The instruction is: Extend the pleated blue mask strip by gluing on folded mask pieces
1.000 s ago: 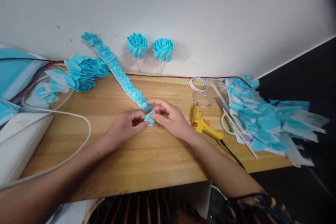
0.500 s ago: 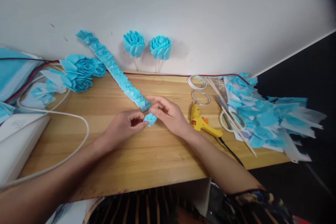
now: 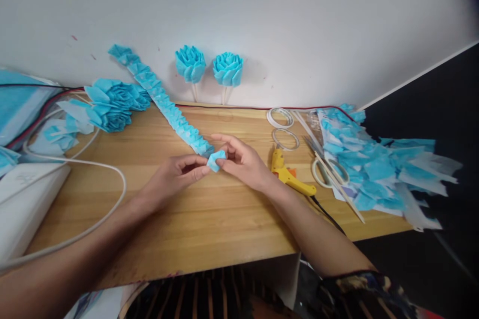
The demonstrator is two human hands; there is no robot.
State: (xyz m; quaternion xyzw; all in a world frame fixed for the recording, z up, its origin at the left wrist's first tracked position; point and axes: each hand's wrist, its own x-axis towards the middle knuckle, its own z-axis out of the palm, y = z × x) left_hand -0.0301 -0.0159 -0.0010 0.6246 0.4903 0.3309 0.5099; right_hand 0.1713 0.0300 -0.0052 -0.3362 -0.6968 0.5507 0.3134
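A small folded blue petal (image 3: 216, 161) is pinched between my two hands above the wooden table. My left hand (image 3: 183, 172) grips its left side with thumb and fingers. On its right side, the thumb and index finger of my right hand (image 3: 243, 162) close on it, the other fingers loosely curled or stretched. Just behind the hands ends a long strip of overlapping blue folded petals (image 3: 170, 107), which runs up to the wall at the left. Two blue flowers (image 3: 190, 63) on sticks lean against the wall.
A yellow glue gun (image 3: 290, 174) lies right of my hands, with tape rolls (image 3: 280, 117) behind it. Scissors (image 3: 320, 169), sticks and a heap of blue petals (image 3: 359, 159) fill the right side. Finished flowers (image 3: 112, 102), a white cable (image 3: 121, 174) and a white box (image 3: 33, 194) sit left.
The petal has turned and come up slightly between my fingers, showing a different face. My left fingers have straightened a little along its edge. Other things stay where they were.
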